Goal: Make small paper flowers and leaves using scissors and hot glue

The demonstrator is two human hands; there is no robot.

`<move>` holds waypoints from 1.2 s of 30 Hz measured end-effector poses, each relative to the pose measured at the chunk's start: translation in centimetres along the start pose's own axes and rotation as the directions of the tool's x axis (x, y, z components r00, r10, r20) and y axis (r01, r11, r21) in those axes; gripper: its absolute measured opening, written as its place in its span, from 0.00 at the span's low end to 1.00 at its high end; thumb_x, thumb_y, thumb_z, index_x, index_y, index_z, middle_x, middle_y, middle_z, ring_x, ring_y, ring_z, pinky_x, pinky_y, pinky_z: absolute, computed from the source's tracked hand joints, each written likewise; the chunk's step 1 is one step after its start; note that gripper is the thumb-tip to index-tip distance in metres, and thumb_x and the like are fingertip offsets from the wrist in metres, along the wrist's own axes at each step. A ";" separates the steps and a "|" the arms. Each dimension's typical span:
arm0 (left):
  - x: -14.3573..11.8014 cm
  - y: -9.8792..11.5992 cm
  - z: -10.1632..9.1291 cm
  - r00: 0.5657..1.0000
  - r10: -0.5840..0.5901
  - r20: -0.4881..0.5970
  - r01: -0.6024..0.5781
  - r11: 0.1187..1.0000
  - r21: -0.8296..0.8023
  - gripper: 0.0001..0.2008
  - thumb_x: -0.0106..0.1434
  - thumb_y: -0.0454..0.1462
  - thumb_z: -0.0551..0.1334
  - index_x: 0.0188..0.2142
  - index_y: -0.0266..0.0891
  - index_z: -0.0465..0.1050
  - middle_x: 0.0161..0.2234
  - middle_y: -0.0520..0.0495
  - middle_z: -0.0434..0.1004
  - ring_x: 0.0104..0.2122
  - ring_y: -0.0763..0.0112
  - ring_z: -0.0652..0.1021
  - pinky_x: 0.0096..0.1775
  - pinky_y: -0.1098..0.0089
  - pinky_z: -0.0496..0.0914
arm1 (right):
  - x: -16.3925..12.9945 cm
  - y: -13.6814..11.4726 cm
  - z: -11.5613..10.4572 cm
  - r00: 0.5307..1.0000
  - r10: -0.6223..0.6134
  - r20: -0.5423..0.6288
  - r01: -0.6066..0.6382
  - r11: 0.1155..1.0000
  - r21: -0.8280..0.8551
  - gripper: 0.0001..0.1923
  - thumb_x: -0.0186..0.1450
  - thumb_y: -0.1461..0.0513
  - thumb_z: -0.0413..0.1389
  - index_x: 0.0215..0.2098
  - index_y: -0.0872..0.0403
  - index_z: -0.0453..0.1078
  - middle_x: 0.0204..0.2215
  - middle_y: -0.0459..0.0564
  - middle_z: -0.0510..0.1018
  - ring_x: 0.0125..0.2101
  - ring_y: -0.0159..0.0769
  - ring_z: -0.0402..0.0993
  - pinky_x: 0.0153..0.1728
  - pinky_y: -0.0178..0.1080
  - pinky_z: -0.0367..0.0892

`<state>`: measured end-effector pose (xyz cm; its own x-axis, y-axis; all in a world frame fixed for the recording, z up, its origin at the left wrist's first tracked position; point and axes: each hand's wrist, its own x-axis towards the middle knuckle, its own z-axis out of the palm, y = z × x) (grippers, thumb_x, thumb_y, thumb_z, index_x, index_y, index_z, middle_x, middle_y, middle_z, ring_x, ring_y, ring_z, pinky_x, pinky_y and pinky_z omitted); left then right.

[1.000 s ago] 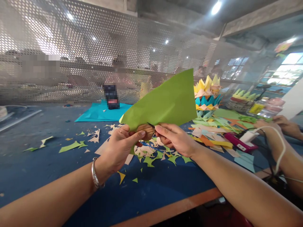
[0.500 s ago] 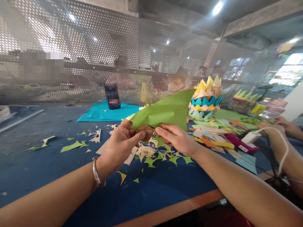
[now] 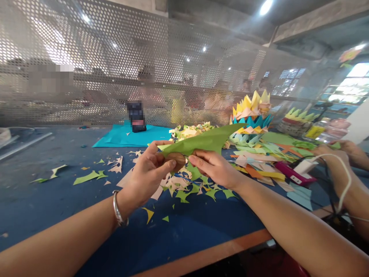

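My left hand is closed, its thumb and fingers gripping a sheet of green paper together with a brown, wood-like rounded piece. Close by on the right, my right hand is pinched at the lower edge of the paper. A thin dark tip shows at its thumb; what kind of tool this is I cannot make out. The paper rises to a point toward the right. Beneath both hands lie pink and green paper scraps.
A blue paper stack bears a dark, partly blurred object. Behind stand a layered paper crown and a perforated screen. Paper strips, a magenta power strip and another person's hands are on the right.
The green paper has tipped lower and looks narrower, uncovering a heap of scraps behind it. Both of my hands stay almost in the same place.
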<state>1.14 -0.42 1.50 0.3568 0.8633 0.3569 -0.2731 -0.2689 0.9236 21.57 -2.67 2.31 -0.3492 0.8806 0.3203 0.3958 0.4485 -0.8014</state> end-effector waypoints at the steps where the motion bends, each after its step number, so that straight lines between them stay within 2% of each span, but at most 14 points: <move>1: 0.0 0.0 0.0 1.000 -0.007 -0.002 0.007 1.000 -0.004 0.19 0.58 0.34 0.70 0.47 0.42 0.67 0.29 0.51 0.82 0.25 0.70 0.78 0.29 0.70 0.68 | 0.0 -0.1 0.0 1.000 -0.005 -0.005 0.005 1.000 -0.021 0.24 0.72 0.45 0.50 0.26 0.50 0.58 0.19 0.39 0.55 0.20 0.28 0.51 0.23 0.38 0.47; 9: -0.2 0.0 0.2 0.999 0.046 0.027 -0.044 0.997 -0.068 0.22 0.59 0.33 0.69 0.50 0.42 0.64 0.30 0.52 0.83 0.29 0.71 0.80 0.35 0.69 0.73 | -0.1 0.0 -0.1 0.999 -0.041 -0.029 0.037 0.991 -0.131 0.23 0.73 0.47 0.49 0.26 0.50 0.56 0.20 0.39 0.55 0.21 0.29 0.52 0.23 0.39 0.49; 20: -0.3 0.0 0.2 1.000 0.008 0.025 -0.006 0.997 -0.076 0.21 0.59 0.32 0.68 0.50 0.42 0.65 0.30 0.52 0.82 0.29 0.70 0.80 0.36 0.68 0.73 | -0.1 0.1 -0.1 0.997 -0.071 -0.042 0.062 0.982 -0.180 0.22 0.74 0.48 0.48 0.26 0.50 0.56 0.20 0.40 0.55 0.21 0.29 0.52 0.23 0.40 0.48; 28: -0.3 0.3 0.6 0.998 0.059 0.002 -0.059 0.998 -0.038 0.22 0.58 0.31 0.67 0.50 0.42 0.64 0.29 0.52 0.82 0.30 0.70 0.80 0.36 0.69 0.73 | -0.1 0.0 -0.2 0.993 -0.114 -0.042 0.100 0.960 -0.260 0.21 0.75 0.49 0.47 0.26 0.50 0.56 0.21 0.41 0.55 0.22 0.30 0.53 0.25 0.40 0.49; 36: -0.6 0.6 1.0 0.999 0.041 -0.017 -0.041 0.999 -0.018 0.23 0.57 0.31 0.67 0.50 0.41 0.62 0.28 0.53 0.81 0.28 0.72 0.79 0.34 0.70 0.72 | -0.2 -0.2 -0.3 0.989 -0.142 -0.034 0.128 0.954 -0.273 0.21 0.75 0.51 0.48 0.26 0.50 0.55 0.22 0.41 0.55 0.23 0.30 0.53 0.26 0.40 0.50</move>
<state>1.67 -1.55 2.01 0.3298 0.8588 0.3921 -0.3035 -0.2969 0.9054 21.82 -2.85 2.56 -0.3726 0.8126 0.4482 0.5644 0.5818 -0.5856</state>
